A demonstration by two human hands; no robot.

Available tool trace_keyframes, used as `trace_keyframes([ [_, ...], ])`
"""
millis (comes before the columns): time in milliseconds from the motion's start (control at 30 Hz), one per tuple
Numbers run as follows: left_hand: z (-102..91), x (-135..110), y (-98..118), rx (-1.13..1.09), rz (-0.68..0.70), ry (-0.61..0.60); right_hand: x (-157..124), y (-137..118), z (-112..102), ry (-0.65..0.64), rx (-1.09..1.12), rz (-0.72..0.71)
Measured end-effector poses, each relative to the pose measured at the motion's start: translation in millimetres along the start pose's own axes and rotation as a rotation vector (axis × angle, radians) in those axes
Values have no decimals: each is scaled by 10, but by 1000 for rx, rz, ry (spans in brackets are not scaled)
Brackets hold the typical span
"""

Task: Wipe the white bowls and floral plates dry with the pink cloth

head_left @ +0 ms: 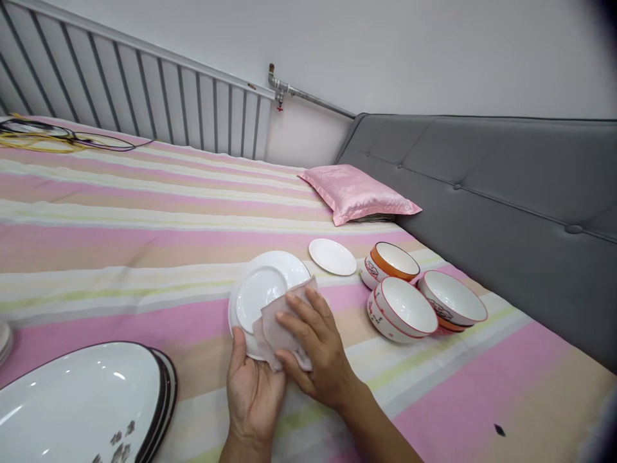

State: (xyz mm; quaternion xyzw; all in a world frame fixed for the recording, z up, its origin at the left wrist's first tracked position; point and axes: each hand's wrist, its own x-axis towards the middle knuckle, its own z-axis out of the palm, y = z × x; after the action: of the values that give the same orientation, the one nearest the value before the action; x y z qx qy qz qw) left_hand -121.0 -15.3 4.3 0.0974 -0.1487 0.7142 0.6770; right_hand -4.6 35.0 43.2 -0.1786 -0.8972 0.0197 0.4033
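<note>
A round white plate (260, 292) is held up over the bed, its underside with the foot ring facing me. My left hand (255, 392) grips its near edge, thumb on the face and fingers hidden beneath. In my right hand (313, 347) is a greyish-pink cloth (284, 321), folded and pressed against the right part of the plate. A smaller white plate (332, 256) lies on the bed just beyond it. To the right stand stacked bowls with red and orange rims: one stack nearest (402, 312), one behind (390, 262), and another farther right (453, 299).
Large oval plates (87, 399) with dark rims are stacked at the lower left; part of another white dish (4, 341) shows at the left edge. A pink pillow (361, 193) rests by the grey headboard (506, 186). Coiled cables (58, 136) lie on the striped bedsheet (120, 251) near the radiator (159, 96).
</note>
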Motion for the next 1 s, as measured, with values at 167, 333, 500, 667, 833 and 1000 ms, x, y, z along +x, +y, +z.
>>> trace_keyframes([
  [167, 86, 13, -74, 44, 23, 82, -41, -3, 93, 59, 65, 159],
  [333, 114, 18, -136, 45, 122, 147, -24, -24, 112, 116, 209, 421],
  [500, 114, 28, -177, 73, 126, 219, -4, -12, 65, 199, 396, 585],
  [667, 134, 47, -211, 118, 96, 243, 9, 0, -25, 263, 514, 687],
  [833, 140, 44, -208, 136, 65, 191, 67, 7, -186, 288, 612, 745],
  [1000, 88, 18, -169, 169, -9, 200, 99, 82, -379, 250, 738, 791],
])
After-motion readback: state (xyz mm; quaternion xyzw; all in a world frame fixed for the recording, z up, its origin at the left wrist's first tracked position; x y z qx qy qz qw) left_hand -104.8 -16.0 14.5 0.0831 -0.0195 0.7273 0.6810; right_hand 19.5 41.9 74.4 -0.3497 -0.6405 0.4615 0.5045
